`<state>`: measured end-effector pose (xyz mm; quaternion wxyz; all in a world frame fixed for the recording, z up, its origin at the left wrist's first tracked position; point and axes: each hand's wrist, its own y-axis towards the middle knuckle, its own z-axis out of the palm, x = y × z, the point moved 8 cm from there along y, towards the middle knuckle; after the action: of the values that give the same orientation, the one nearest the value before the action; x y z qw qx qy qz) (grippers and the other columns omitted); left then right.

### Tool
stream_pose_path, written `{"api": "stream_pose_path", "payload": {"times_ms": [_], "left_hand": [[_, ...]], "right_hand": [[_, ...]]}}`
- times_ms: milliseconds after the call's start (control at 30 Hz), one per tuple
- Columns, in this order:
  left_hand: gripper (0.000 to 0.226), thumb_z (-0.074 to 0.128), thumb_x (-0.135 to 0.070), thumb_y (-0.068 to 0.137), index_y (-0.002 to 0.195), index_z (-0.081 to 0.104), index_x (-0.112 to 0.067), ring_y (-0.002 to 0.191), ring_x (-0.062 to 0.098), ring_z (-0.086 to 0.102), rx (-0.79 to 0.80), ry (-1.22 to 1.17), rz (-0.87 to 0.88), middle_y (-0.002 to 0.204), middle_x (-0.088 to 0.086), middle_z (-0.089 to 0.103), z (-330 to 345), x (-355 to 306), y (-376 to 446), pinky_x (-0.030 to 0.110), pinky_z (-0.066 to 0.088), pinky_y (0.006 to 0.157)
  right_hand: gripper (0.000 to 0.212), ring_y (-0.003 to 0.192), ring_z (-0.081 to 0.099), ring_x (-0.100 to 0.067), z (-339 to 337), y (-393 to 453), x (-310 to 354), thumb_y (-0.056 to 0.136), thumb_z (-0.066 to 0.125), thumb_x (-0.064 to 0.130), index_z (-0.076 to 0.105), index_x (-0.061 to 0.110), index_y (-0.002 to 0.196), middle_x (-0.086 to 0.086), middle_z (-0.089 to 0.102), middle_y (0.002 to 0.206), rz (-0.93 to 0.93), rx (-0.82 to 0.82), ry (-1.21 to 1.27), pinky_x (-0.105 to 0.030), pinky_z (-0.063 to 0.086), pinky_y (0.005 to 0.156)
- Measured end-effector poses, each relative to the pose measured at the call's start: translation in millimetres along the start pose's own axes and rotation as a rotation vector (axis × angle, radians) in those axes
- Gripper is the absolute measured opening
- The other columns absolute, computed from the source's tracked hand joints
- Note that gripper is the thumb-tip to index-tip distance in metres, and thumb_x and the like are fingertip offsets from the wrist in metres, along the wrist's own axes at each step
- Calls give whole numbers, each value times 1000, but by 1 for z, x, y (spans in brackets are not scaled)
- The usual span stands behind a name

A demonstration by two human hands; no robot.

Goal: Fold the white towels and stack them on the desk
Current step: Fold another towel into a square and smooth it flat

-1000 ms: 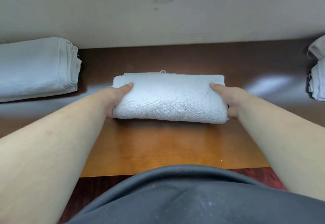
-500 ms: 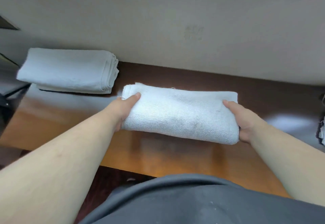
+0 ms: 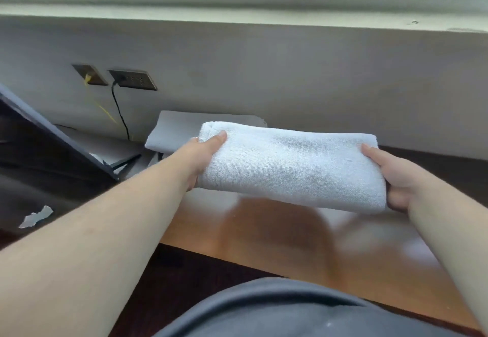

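Note:
A folded white towel (image 3: 290, 167) hangs in the air above the wooden desk (image 3: 277, 233), held level by its two short ends. My left hand (image 3: 202, 155) grips the left end, thumb on top and fingers hidden beneath. At the right end my right hand (image 3: 390, 178) grips the same way. Behind the left end lies a stack of folded white towels (image 3: 177, 132) at the desk's far left, against the wall; the held towel covers most of it.
The pale wall (image 3: 290, 77) rises just behind the desk, with a window sill above. Two wall sockets (image 3: 132, 79) with a black cord sit at left. A dark slanted panel (image 3: 52, 138) stands left of the desk. My grey-clothed lap fills the bottom edge.
Both hands have lifted the folded towel off the desk and carried it left, up to the stack. My view has swung left and upward.

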<state>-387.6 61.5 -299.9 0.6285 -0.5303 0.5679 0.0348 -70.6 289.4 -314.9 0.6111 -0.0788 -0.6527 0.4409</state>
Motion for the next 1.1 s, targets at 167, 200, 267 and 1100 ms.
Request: {"api": "stream_pose_path", "payload": {"times_ms": [167, 200, 267, 1100], "left_hand": [[80, 70, -71, 67, 130, 49, -26, 88, 23, 72, -40, 53, 77, 113, -5, 67, -70, -43, 15, 42, 59, 77], [73, 70, -70, 68, 124, 53, -25, 86, 24, 73, -50, 46, 88, 107, -4, 71, -78, -51, 19, 42, 59, 76], [53, 69, -66, 76, 108, 59, -25, 72, 20, 74, -54, 20, 118, 85, -6, 76, -89, -70, 25, 35, 59, 58], [54, 69, -52, 68, 114, 62, -25, 83, 23, 74, -142, 119, 39, 102, -2, 75, -195, -76, 236, 50, 57, 80]], "right_hand": [[40, 101, 72, -21, 73, -19, 20, 101, 43, 41, 60, 16, 127, -6, 72, 118, -95, 186, 42, -39, 51, 78], [40, 101, 72, -21, 85, -20, 25, 101, 42, 40, 60, 15, 127, -7, 72, 119, -111, 206, 61, -39, 51, 79], [39, 100, 72, -21, 102, -17, 38, 101, 42, 37, 60, 14, 128, -8, 71, 120, -153, 189, 103, -36, 53, 78], [39, 88, 74, -22, 244, 163, 19, 100, 56, 10, 48, 8, 138, -10, 71, 113, -128, -69, 124, -41, 60, 69]]}}
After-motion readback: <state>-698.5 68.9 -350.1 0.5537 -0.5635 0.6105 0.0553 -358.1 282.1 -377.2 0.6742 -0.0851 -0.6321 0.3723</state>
